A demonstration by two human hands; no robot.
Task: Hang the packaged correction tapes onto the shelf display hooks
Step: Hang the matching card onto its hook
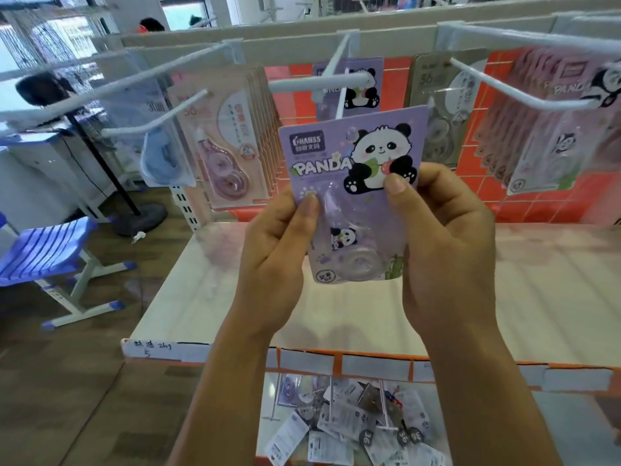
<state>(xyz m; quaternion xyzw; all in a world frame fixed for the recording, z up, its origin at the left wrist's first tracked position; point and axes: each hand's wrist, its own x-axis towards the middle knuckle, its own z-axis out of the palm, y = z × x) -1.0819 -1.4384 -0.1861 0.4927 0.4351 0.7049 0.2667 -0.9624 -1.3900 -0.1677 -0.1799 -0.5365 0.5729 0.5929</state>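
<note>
A blue chair (43,253) stands at far left on the shop floor; beside it, white display hooks carry a blue correction tape pack (164,159) and a row of pink correction tape packs (228,146); at centre, a person's left hand (279,250) pinches the left edge of a purple panda correction tape pack (353,183), thumb on the printed face and fingers behind; the pack is held upright above the white shelf (537,297), just below and in front of the centre hook (316,84), not yet threaded on; a matching purple pack (363,85) hangs at the back of that hook; the right hand (447,237) grips the pack's right edge the same way, thumb beside the panda's foot; further right hang grey packs (440,105) and pink panda packs (544,129); loose packs (353,428) lie heaped beneath the shelf.

The pack looks light: a stiff card with a clear plastic blister that is probably slick and easily dented; the card margins seem the safest hold, low enough to leave the top free; its hang hole cannot be made out here.
</note>
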